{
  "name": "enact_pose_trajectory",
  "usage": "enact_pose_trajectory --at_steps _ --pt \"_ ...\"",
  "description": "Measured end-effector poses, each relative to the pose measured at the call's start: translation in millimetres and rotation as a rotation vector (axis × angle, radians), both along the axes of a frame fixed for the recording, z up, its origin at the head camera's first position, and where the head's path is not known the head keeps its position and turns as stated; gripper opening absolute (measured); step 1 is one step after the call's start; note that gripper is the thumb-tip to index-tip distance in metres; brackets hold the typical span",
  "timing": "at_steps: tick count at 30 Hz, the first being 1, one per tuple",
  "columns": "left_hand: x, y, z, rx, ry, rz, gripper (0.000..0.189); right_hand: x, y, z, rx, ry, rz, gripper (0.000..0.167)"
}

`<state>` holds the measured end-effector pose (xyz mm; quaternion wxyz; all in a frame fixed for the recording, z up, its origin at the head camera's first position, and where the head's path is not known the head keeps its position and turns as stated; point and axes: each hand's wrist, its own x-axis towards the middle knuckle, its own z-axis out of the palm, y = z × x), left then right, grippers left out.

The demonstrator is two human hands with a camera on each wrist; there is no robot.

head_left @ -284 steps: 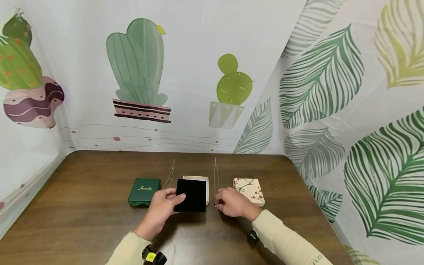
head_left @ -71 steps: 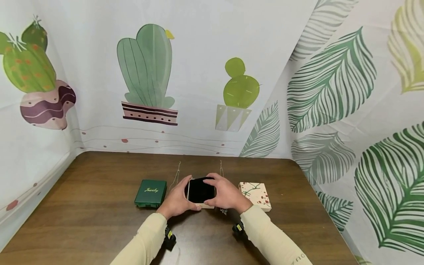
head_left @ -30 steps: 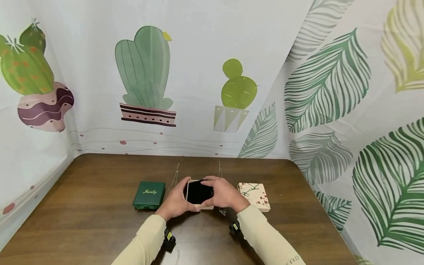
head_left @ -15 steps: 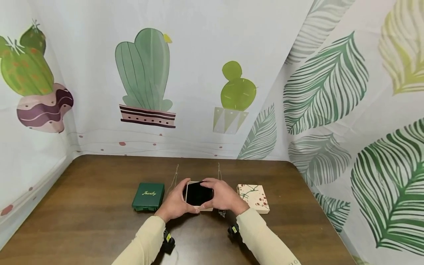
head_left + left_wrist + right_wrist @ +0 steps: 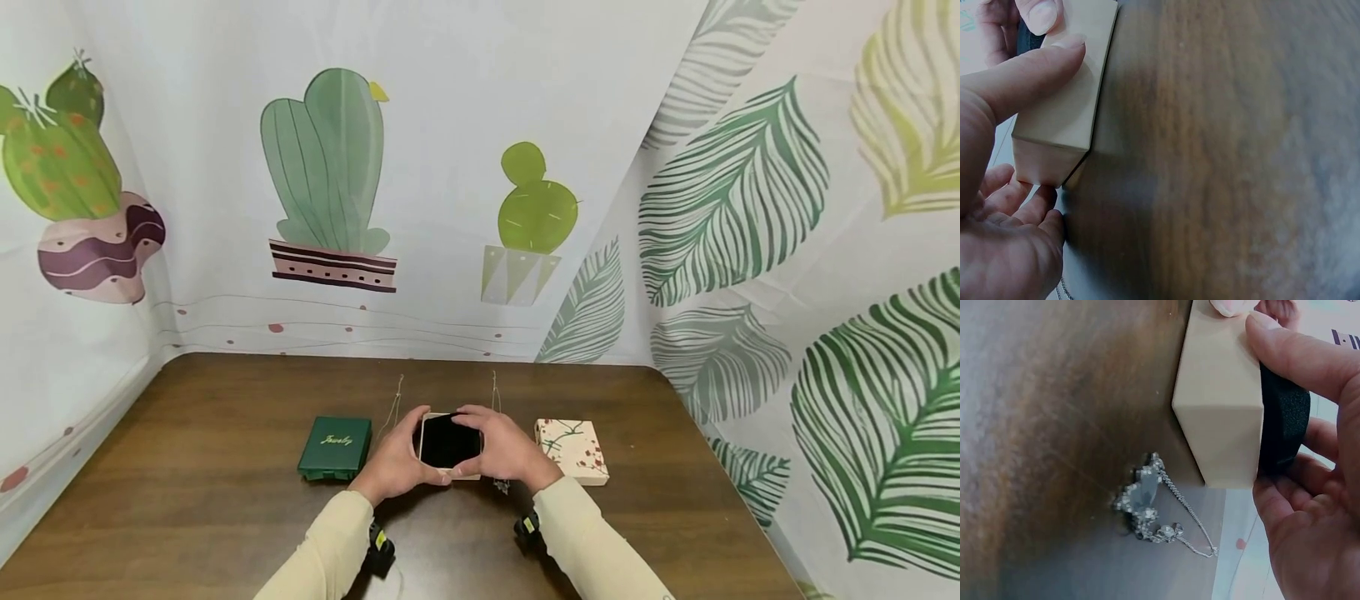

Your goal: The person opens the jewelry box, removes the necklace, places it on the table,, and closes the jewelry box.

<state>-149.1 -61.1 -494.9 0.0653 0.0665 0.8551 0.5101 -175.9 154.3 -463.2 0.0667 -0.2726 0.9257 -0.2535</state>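
Note:
A cream open box (image 5: 471,477) sits on the table with a black velvety pad (image 5: 446,442) in its mouth. My left hand (image 5: 395,465) grips the box's left side, thumb along the front wall and fingers at the side wall in the left wrist view. With my right hand (image 5: 510,450) I hold the pad at its right edge. In the right wrist view that edge of the pad (image 5: 1282,425) stands above the box rim. Beside the box lies a necklace with a silvery stone-set pendant (image 5: 1147,494). Another necklace's thin chain (image 5: 394,407) runs behind my left hand.
A green jewelry box (image 5: 336,447) with gold lettering stands on the left. To the right lies a cream lid (image 5: 572,450) printed with branches and red blossoms. A printed cloth (image 5: 442,167) hangs behind the table's far edge.
Earlier my left hand held the pad above the box while my right was at the right necklace. Since then the pad has gone into the box mouth; lately both hands have barely moved.

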Motion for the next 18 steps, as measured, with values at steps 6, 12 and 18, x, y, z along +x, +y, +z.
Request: enact_pose_trajectory --at_steps 6,12,18 --pt "2.0 -0.5 1.3 0.014 -0.012 0.001 0.117 0.4 0.4 0.0 -0.005 -0.014 0.004 0.079" --pt "2.4 -1.1 0.9 0.024 -0.002 -0.012 0.111 -0.3 2.1 -0.6 -0.066 -0.029 0.011 0.071" --pt "0.9 -2.5 2.0 0.028 -0.002 -0.024 0.107 -3.2 2.1 -0.2 -0.062 -0.018 0.017 0.057"
